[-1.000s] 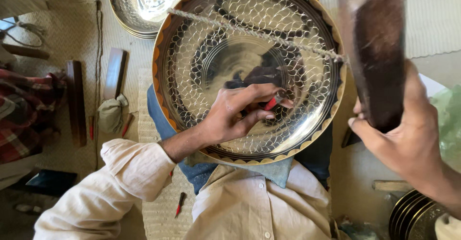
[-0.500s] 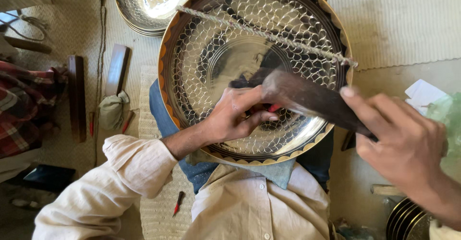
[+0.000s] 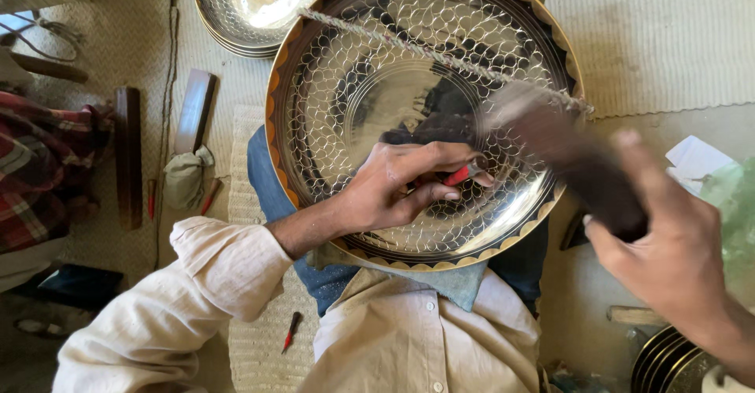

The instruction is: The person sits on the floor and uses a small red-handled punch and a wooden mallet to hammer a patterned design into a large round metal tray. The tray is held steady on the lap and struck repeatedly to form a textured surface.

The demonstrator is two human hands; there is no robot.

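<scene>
Left hand: (image 3: 401,188) lies on the inner face of the plate (image 3: 354,110), fingers pinched round a small red-handled punch (image 3: 458,175) with its tip down on the metal; the palm seems to brace the tool and steady the plate.
Right hand: (image 3: 668,251) clenched round a dark wooden mallet (image 3: 566,157), blurred, its head just right of the punch, over the plate's right half, as if to strike the punch.
Plate, place: propped on the person's lap, tilted up toward the face, lower rim against the blue cloth (image 3: 440,283) on the thighs; this probably keeps the work close and at a good angle.
Cord: (image 3: 409,43) a twisted rope runs across the plate's upper part from upper left to right rim; whether it ties the plate down I cannot tell.
Plate, look: large, round, bright silver metal; a net of scale-like curves covers the bowl around a plain mirror centre; rim banded dark with orange-gold scallops.
Left of the plate: wooden bars (image 3: 193,110), a small cloth bag (image 3: 185,180).
Above the plate: stacked shiny dishes (image 3: 259,0).
Below the plate: a spare red tool (image 3: 291,332) on the mat.
</scene>
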